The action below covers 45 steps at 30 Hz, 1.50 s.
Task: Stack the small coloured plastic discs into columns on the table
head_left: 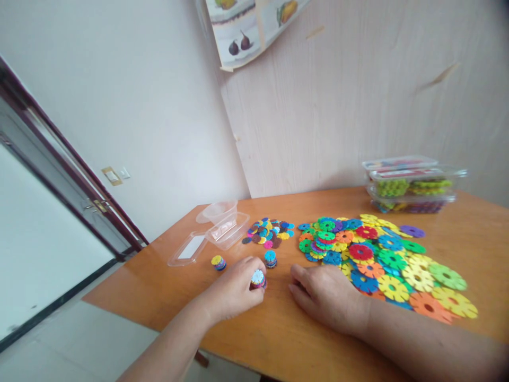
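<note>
My left hand (234,286) curls round a short stack of small notched plastic discs (257,277), pale blue on top, standing on the wooden table (246,345). Just beyond it stands a second small stack with a blue top (270,259). To its left is a third stack with a yellow top (218,262). My right hand (324,294) rests on the table, its fingers curled in; whatever they may hold is hidden. Behind the stacks lies a loose pile of small discs (268,233), in blue, brown, yellow and pink.
Large colourful notched discs (392,260) spread over the right side. Clear boxes of pieces (413,185) are stacked at the back right. An open clear box (228,233), a lid (189,249) and a clear bowl (218,211) lie at the left. A wall stands behind.
</note>
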Each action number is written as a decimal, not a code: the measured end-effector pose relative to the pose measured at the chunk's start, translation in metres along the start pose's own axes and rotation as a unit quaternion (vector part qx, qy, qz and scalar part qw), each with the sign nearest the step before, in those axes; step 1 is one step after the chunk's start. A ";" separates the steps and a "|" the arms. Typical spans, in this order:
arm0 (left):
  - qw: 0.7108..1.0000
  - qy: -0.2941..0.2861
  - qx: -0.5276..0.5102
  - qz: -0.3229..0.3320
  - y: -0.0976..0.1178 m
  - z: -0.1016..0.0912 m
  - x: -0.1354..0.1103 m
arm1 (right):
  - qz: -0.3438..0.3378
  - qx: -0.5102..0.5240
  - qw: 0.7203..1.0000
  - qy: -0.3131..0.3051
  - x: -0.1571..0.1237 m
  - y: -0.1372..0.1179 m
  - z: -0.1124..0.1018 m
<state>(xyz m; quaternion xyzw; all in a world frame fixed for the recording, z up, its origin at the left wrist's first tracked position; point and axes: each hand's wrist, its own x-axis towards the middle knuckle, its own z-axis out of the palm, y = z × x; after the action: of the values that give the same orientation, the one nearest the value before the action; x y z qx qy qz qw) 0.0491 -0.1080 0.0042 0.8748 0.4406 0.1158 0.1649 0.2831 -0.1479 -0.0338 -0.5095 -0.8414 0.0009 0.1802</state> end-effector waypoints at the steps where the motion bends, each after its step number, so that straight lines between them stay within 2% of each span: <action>1: 1.000 0.004 0.002 -0.006 -0.001 0.000 -0.002 | 0.001 0.002 1.000 -0.003 0.000 0.000 0.000; 8: 0.998 0.039 -0.009 -0.058 -0.012 -0.002 -0.018 | 0.008 0.008 1.000 -0.005 0.000 0.001 0.001; 17: 0.997 0.046 -0.038 -0.048 -0.008 -0.002 -0.010 | 0.015 0.004 1.000 -0.014 0.000 0.000 -0.001; 20: 0.996 0.049 -0.035 -0.061 -0.012 -0.004 -0.016 | 0.019 0.014 1.000 -0.018 0.000 0.001 0.000; 28: 0.983 0.083 -0.050 -0.157 -0.048 -0.018 -0.062 | 0.023 0.027 0.999 -0.020 -0.001 0.004 0.004; 32: 0.976 0.100 -0.036 -0.190 -0.070 -0.028 -0.074 | 0.017 0.029 0.999 -0.017 -0.001 0.004 0.005; 38: 0.970 0.123 -0.042 -0.204 -0.095 -0.036 -0.071 | 0.017 0.017 0.999 -0.021 -0.001 0.005 0.006; 45: 0.976 0.126 -0.004 -0.179 -0.123 -0.032 -0.054 | 0.025 0.019 0.998 -0.048 -0.001 0.003 0.004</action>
<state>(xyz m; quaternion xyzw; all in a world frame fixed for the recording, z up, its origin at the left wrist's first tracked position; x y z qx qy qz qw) -0.0839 -0.0769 -0.0177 0.7593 0.6070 0.1951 0.1299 0.2849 -0.1459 -0.0385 -0.5263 -0.8359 0.0460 0.1487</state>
